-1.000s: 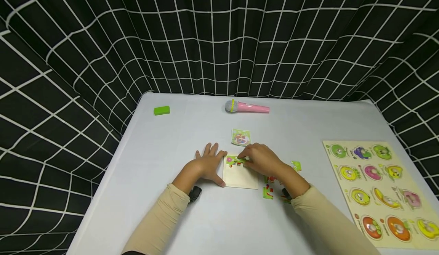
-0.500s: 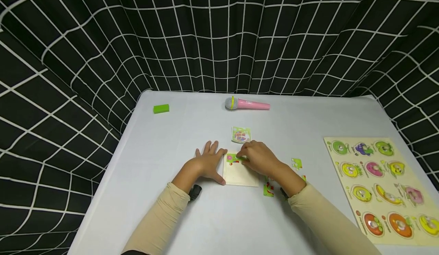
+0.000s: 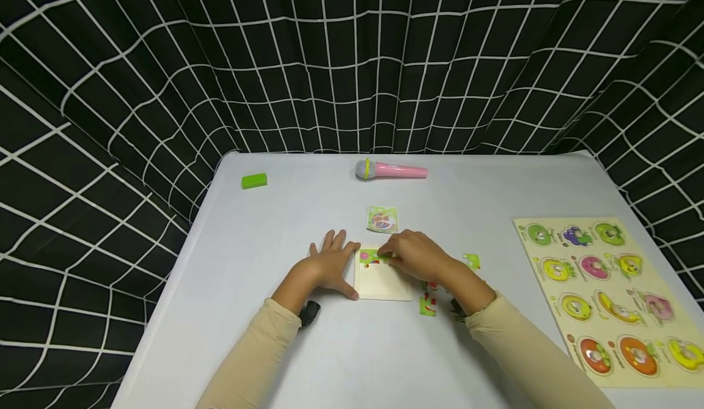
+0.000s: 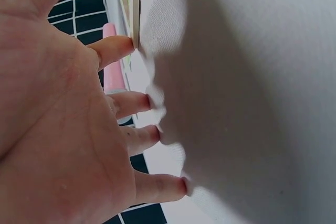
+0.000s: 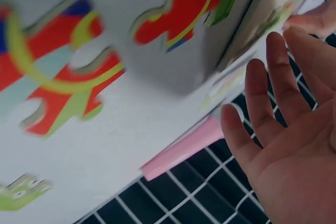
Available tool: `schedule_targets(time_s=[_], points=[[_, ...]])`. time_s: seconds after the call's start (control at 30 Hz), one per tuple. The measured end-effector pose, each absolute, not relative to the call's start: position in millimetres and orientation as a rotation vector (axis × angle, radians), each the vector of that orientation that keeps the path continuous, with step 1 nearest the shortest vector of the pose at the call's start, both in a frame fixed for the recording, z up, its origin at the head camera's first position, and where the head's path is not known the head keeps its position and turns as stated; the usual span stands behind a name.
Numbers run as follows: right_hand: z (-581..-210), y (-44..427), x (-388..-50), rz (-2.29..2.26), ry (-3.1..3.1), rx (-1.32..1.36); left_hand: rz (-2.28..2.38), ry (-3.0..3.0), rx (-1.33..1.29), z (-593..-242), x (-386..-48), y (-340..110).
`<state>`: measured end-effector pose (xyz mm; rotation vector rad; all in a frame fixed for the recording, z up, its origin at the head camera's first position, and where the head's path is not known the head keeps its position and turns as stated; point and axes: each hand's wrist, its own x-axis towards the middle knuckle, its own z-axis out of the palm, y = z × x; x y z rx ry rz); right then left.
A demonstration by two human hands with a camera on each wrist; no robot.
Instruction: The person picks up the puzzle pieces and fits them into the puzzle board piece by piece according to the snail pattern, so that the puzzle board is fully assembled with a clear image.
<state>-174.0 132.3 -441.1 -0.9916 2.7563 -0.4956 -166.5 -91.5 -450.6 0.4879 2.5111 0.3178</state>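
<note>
Two hands (image 3: 324,268) (image 3: 417,256), one puzzle board (image 3: 383,283), palms (image 4: 63,124) wrist-view only

The square, pale wooden tray (image 3: 383,285) lies flat, mostly bare. A green puzzle piece (image 3: 364,256) with a pink spot sits in its far left corner, another green piece (image 3: 382,258) beside it; loose multicoloured pieces (image 3: 425,309) lie scattered to its right.

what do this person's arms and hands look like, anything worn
Plain beige fabric sleeves run down both arms, wrinkled near their ends and stopping short of the wrists. The left hand and right hand are ungloved. A small black device shows beside each wrist, details too dark to tell.
</note>
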Motion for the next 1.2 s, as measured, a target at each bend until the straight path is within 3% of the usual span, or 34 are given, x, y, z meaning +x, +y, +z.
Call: schedule_targets(time_s=[0.7, 1.2], points=[[-440, 243, -152, -0.541, 2.908, -0.593, 0.408, 2.506, 0.513, -447, -163, -93], [-451, 282, -141, -0.496, 2.957, -0.491, 0.398, 2.513, 0.520, -451, -164, -94]])
